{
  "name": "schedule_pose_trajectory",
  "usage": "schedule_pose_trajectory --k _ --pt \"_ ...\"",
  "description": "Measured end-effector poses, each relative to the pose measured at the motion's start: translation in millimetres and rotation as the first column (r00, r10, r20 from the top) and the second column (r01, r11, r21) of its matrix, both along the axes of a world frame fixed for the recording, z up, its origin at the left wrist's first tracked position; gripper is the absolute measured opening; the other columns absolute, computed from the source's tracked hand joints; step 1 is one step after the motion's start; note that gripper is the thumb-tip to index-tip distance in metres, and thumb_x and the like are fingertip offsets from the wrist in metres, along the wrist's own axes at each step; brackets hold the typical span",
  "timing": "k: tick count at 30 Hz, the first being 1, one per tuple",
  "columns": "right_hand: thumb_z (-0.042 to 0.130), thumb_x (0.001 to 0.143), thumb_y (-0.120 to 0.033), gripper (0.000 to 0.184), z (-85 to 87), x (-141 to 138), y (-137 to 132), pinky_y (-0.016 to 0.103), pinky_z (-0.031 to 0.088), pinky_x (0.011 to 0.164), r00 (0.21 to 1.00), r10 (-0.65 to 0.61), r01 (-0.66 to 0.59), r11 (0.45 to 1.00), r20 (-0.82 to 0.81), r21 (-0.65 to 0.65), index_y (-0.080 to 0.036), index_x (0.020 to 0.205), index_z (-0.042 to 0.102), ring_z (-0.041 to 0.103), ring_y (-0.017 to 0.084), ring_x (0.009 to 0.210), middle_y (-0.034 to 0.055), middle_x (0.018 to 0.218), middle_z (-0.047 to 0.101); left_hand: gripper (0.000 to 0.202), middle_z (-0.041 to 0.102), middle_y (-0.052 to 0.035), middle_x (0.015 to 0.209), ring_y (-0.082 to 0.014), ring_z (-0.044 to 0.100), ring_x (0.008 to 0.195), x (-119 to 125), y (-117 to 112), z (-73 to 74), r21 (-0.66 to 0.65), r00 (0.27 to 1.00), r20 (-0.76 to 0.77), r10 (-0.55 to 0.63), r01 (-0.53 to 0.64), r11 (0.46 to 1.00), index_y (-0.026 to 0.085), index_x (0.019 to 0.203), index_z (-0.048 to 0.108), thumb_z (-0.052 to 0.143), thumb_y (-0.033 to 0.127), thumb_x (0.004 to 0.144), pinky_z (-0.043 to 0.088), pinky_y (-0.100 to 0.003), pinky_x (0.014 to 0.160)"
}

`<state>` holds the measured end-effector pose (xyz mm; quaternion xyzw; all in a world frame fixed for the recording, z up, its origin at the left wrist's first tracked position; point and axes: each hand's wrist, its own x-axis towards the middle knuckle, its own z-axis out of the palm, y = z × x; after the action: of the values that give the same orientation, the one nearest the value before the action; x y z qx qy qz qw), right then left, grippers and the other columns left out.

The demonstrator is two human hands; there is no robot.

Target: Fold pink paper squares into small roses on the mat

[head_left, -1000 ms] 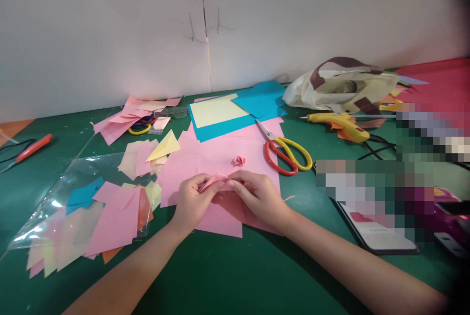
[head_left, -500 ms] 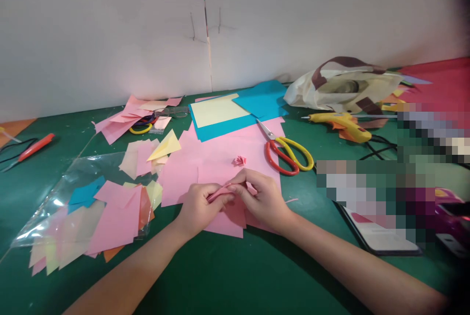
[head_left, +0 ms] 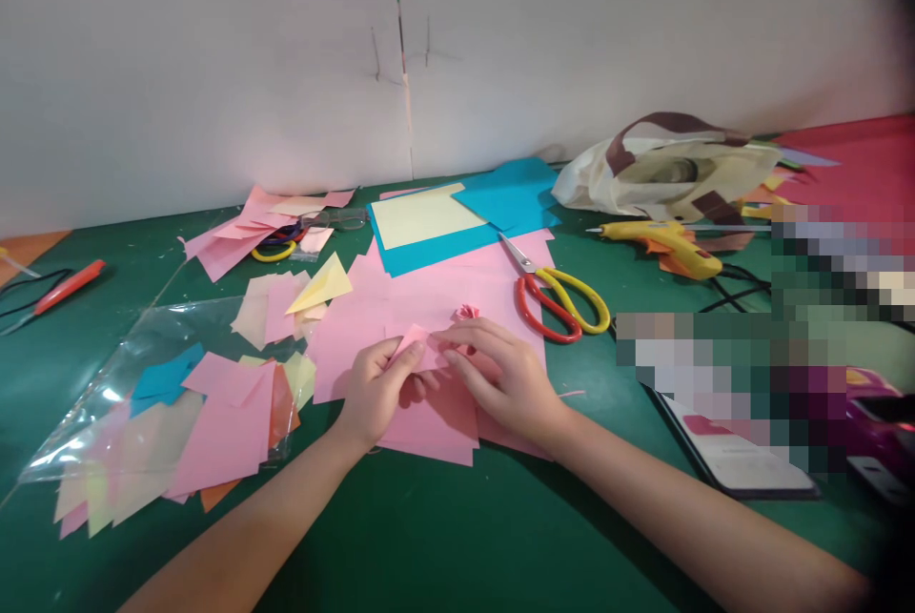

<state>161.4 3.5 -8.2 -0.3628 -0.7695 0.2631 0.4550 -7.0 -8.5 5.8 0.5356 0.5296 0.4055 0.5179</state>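
Observation:
A small folded piece of pink paper point(head_left: 427, 354) is held up between my two hands. My left hand point(head_left: 373, 396) pinches its left end, thumb on top and the other fingers underneath. At the right end, the thumb and fingertips of my right hand point(head_left: 513, 382) close on the paper. Just beyond my right fingers lies a small pink paper rose point(head_left: 467, 312). Pink paper sheets point(head_left: 343, 332) are spread flat under both hands. Scissors point(head_left: 529, 268) with one red and one yellow handle rest partly on the sheets, to the right.
Blue sheets point(head_left: 515, 189) and a cream sheet point(head_left: 421, 217) lie at the back. A clear plastic bag point(head_left: 207, 319) and coloured scraps point(head_left: 225, 422) are on the left. Rightward are a yellow glue gun point(head_left: 668, 241), a cloth bag point(head_left: 593, 174) and a phone point(head_left: 750, 465).
The folded pink paper has been turned so that a broader face shows. My left thumb now lies across it, and my right fingers have straightened somewhat.

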Motion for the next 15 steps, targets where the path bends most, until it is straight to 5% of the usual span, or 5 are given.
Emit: schedule_pose_trajectory --k 9,15 --pt "0.038 0.082 -0.003 0.049 -3.9 3.5 1.8 0.041 0.051 0.078 0.998 0.027 -0.036 0.985 0.059 0.169 -0.026 0.120 0.059 0.055 0.020 0.089 0.0073 0.094 0.055 0.030 0.071 -0.0057 0.070 -0.0180 0.066 0.067 2.9 0.6 3.3 0.081 0.993 -0.102 0.061 -0.053 0.995 0.015 0.081 0.068 0.052 0.040 0.086 0.051 -0.028 0.067" --pt "0.036 0.088 -0.004 0.045 -4.2 2.5 3.1 0.035 0.049 0.069 0.987 0.090 -0.120 0.962 0.130 0.246 -0.025 0.120 0.058 0.056 0.017 0.078 0.0057 0.089 0.064 0.033 0.068 -0.0034 0.069 -0.0177 0.062 0.068 0.6 0.6 1.1 0.150 0.969 -0.233 0.087 -0.053 0.987 0.015 0.078 0.068 0.052 0.043 0.085 0.046 -0.024 0.060"
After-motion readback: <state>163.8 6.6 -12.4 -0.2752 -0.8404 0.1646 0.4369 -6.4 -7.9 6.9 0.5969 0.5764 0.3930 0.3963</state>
